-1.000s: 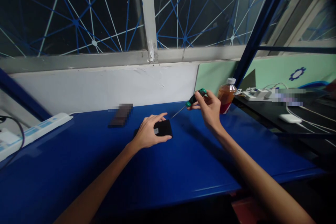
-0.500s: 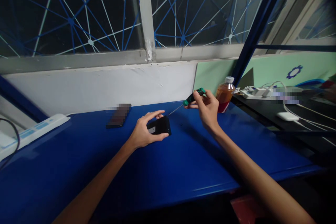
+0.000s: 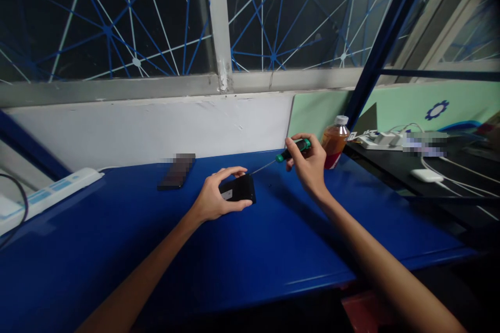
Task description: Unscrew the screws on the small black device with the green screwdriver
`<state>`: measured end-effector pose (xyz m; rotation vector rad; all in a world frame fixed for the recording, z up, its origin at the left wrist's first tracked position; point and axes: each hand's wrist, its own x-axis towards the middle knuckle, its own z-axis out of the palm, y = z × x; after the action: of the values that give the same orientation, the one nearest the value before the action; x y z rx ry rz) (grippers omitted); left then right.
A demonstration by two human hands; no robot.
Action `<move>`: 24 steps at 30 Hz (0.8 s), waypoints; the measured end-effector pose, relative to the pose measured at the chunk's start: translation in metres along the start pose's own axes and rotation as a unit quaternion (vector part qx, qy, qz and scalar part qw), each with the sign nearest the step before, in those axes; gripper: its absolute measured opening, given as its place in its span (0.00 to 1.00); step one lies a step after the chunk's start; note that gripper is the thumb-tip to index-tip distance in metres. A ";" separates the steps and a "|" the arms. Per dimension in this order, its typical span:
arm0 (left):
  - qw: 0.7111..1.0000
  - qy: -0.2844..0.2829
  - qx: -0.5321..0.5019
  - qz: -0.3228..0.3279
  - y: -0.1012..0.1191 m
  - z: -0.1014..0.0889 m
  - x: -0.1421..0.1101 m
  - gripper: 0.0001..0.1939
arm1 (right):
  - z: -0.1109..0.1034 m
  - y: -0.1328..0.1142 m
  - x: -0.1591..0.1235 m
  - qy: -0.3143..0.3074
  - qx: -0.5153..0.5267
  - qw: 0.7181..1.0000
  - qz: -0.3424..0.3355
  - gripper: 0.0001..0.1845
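My left hand (image 3: 214, 195) is closed round a small black box-shaped device (image 3: 241, 190) with a pale label, thumb along the near side and fingers along the far side. The device is at the blue table's surface (image 3: 250, 250). In my right hand (image 3: 310, 164) is a screwdriver (image 3: 291, 152) with a green and black handle, gripped between thumb and fingers. Its thin metal shaft slants down to the left, and the tip meets the far right corner of the device. Whether the tip sits in a screw is too small to tell.
A dark phone (image 3: 177, 171) lies behind my left hand. At the far left is a white power strip (image 3: 50, 195). A bottle of amber drink (image 3: 335, 141) stands beyond my right hand. Chargers and white cables (image 3: 427, 175) lie on a black desk at right.
The screwdriver handle has tipped slightly lower and to the right, and my right fingers have shifted on it. My left hand and the device stay nearly in place.
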<state>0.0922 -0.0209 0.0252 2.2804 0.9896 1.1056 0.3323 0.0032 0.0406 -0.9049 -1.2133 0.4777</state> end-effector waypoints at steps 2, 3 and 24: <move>1.000 0.001 -0.009 -0.002 -0.001 0.001 0.000 0.28 | -0.002 0.002 0.001 -0.015 0.004 1.000 0.007 0.14; 1.000 0.001 -0.013 -0.003 -0.001 0.001 0.000 0.28 | -0.003 0.002 0.001 -0.031 0.021 0.999 0.013 0.14; 1.000 -0.008 -0.022 -0.010 0.002 -0.003 0.000 0.24 | -0.003 0.002 -0.003 -0.026 -0.026 0.999 -0.038 0.16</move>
<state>0.0904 -0.0219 0.0280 2.2364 0.9691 1.0899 0.3348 0.0014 0.0371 -0.8914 -1.3068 0.4126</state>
